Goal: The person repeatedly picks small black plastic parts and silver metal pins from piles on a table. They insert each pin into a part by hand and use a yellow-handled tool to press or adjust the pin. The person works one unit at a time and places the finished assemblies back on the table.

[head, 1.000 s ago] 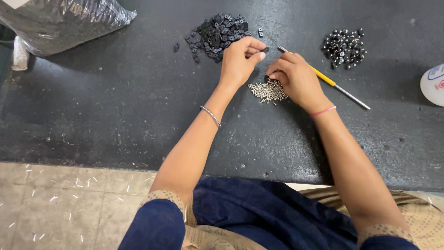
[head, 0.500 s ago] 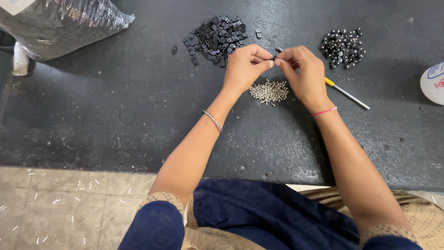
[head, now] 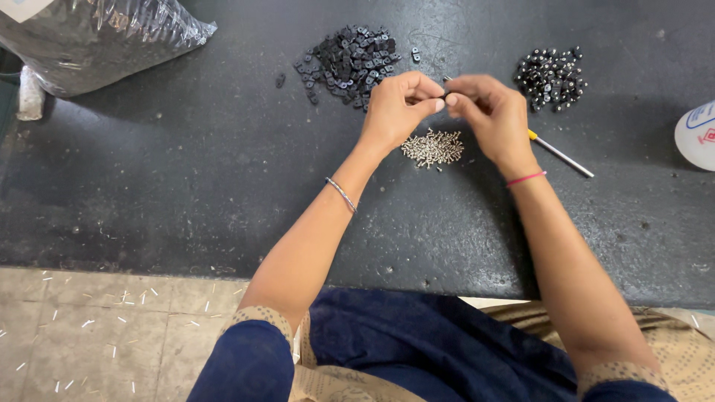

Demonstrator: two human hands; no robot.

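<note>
My left hand and my right hand meet fingertip to fingertip above a dark mat. Between the fingertips is a small dark piece, mostly hidden; both hands pinch it. Just below the hands lies a small heap of silver screws. A pile of small black parts sits beyond my left hand. A second pile of black parts with silver dots lies beyond my right hand. A screwdriver with a yellow handle and metal shaft lies under my right hand.
A clear plastic bag of dark parts fills the far left corner. A white container stands at the right edge. The mat ends at a tiled floor littered with white scraps. My lap in blue cloth is below.
Both hands rose from the mat and came together. The right hand left the screw heap and now meets the left hand's fingertips above it.
</note>
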